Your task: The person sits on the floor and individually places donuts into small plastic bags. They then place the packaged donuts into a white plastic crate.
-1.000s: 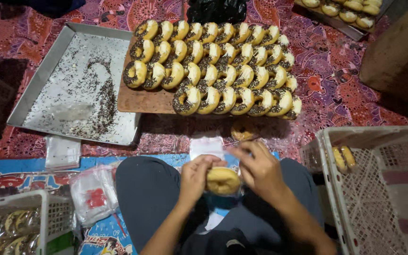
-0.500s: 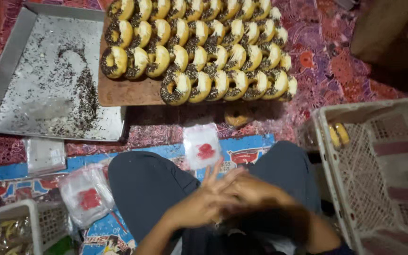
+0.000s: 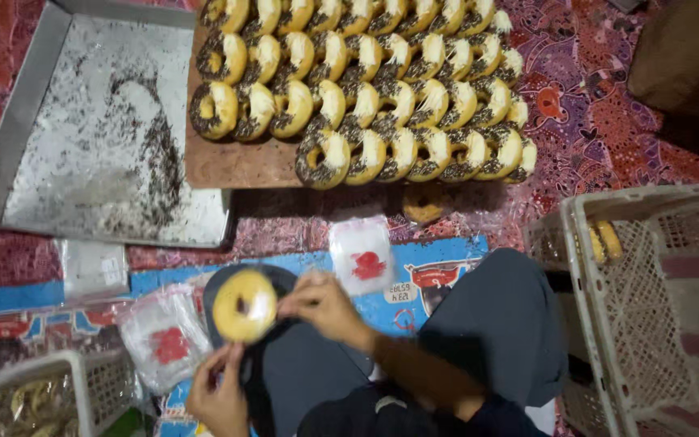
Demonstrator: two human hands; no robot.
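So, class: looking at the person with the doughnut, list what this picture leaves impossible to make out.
Head view only:
- Doughnut: motion-blurred; whether a clear bag wraps it cannot be told.
- Left hand: bottom edge cuts it; its grip is unclear.
- Right hand: fingertips blurred at the doughnut's edge.
- White crate: right edge cuts it; mesh hides most contents.
- Top doughnut row on the board: cropped by the upper edge.

Two hands, left (image 3: 218,398) and right (image 3: 321,303), one plain doughnut (image 3: 244,305) held, one stray doughnut (image 3: 425,202), about thirty sprinkled doughnuts (image 3: 366,89) on one board (image 3: 232,162), one tray (image 3: 82,129), two crates, right (image 3: 649,307) and left (image 3: 34,400).
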